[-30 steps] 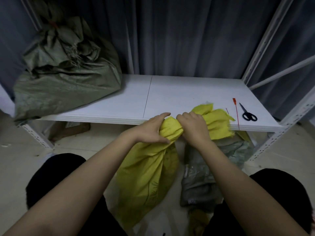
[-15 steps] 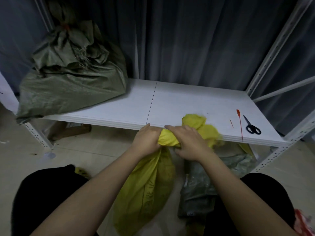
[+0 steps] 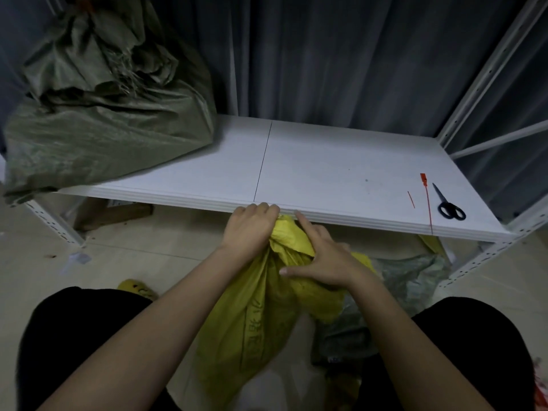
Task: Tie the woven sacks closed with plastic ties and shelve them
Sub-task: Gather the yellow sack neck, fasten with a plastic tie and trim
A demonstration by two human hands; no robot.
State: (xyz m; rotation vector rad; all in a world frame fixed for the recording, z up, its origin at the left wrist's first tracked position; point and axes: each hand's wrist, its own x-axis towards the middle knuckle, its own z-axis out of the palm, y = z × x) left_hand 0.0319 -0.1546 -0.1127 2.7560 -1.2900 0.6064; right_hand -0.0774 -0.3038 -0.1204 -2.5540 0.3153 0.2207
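Left hand [image 3: 249, 228]: fingers curled over and gripping the gathered neck of the yellow woven sack [image 3: 258, 315], knuckles just below the front edge of the white shelf board [image 3: 326, 161]. Right hand [image 3: 323, 259]: laid on the bunched yellow fabric directly beside the left hand, index finger extended toward the board's edge, thumb stretched flat across the sack; the remaining fingers appear to be bent into the fabric, though their hold is partly hidden and cannot be confirmed as a full grip.

The yellow woven sack hangs below the front edge of the shelf board, between the person's knees, its body reaching toward the floor; dark printing runs down its side. Just right of it, also below the board, lies a crumpled grey-green sack [image 3: 415, 280].

On the shelf board, far left end: a filled green woven sack [image 3: 103, 114], its neck bunched at the top. Far right end of the board: a red plastic tie [image 3: 427, 200] lying lengthwise, tail reaching the front edge; a short red offcut [image 3: 411, 199] just left of it; black-handled scissors [image 3: 447, 203] just right of it, apart from the tie.

Under the board's left end, a yellow slipper [image 3: 136, 287] shows beside the person's left knee.
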